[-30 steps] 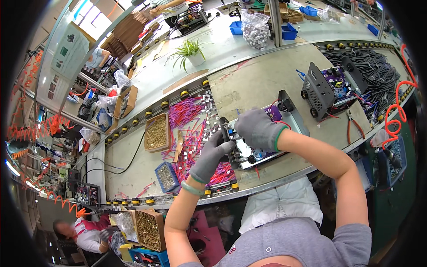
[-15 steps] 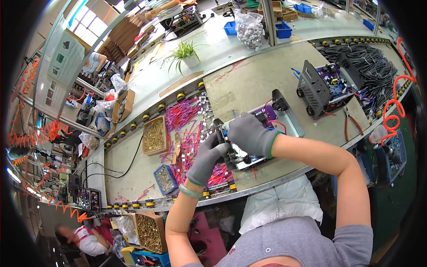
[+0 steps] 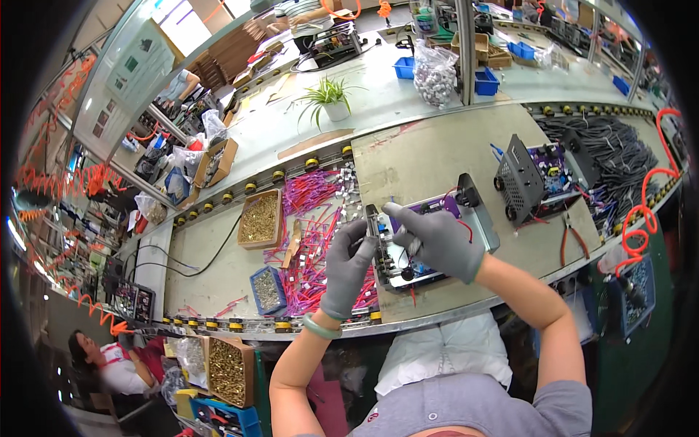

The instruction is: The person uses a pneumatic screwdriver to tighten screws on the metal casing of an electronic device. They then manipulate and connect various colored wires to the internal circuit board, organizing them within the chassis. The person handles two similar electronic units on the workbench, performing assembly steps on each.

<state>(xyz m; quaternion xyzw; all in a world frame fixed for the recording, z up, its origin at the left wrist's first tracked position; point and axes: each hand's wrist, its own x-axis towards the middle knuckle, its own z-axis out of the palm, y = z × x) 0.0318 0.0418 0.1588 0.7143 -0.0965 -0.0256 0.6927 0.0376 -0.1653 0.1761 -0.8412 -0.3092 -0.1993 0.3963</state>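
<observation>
1. We have an open metal case on the bench, in front of us, between our hands.
2. Our gloved left hand is at the case's dark end panel, thumb and fingers bent; we cannot tell whether it grips.
3. Our gloved right hand is over the case, forefinger outstretched, other fingers curled; we cannot tell whether they pinch anything.
4. Right of it we see pliers.
</observation>
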